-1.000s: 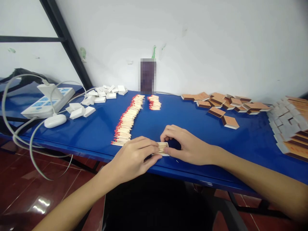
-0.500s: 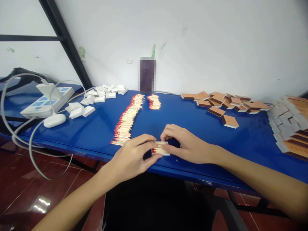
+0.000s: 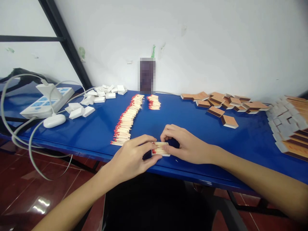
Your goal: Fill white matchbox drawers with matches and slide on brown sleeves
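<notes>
A small white matchbox tray lies near the front edge of the blue table, filled with red-headed matches. My left hand grips the tray's left end, thumb on the near side and fingers at the far side and over the matches. From the right, my right hand is closed at the tray's other end. Its thumb rests on the matches and its index finger touches the far rim. Beyond my left hand runs a long row of loose matches; a smaller heap of matches lies farther back.
White trays are piled at the back left, beside a power strip with looping white cables. Brown matchbox sleeves lie scattered at the back right. Stacked matchboxes stand at the far right. A pixelated dark object leans against the wall.
Almost nothing differs. Both hands keep their places on the tray, and the view has shifted very slightly.
</notes>
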{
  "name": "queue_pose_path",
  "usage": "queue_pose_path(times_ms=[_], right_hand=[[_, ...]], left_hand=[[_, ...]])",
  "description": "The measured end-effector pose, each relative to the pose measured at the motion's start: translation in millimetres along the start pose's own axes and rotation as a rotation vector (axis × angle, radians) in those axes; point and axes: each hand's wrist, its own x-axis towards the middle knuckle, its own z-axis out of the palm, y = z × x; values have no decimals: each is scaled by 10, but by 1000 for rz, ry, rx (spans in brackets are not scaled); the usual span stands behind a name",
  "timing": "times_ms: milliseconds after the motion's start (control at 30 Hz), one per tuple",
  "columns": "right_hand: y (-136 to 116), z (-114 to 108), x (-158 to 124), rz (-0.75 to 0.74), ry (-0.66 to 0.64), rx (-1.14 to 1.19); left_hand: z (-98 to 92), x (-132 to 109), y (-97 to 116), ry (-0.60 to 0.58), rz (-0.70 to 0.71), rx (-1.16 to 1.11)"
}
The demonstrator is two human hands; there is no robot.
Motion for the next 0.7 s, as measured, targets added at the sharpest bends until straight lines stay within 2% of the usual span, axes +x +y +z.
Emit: queue_pose_path(times_ms=[433,700], right_hand=[[9,6,11,-1,-5,-6],[4,2,-14,-14,-15,2]], left_hand=[[-18,1,0,-19,-60,-4],[-21,-7,-12,-48,1,6]])
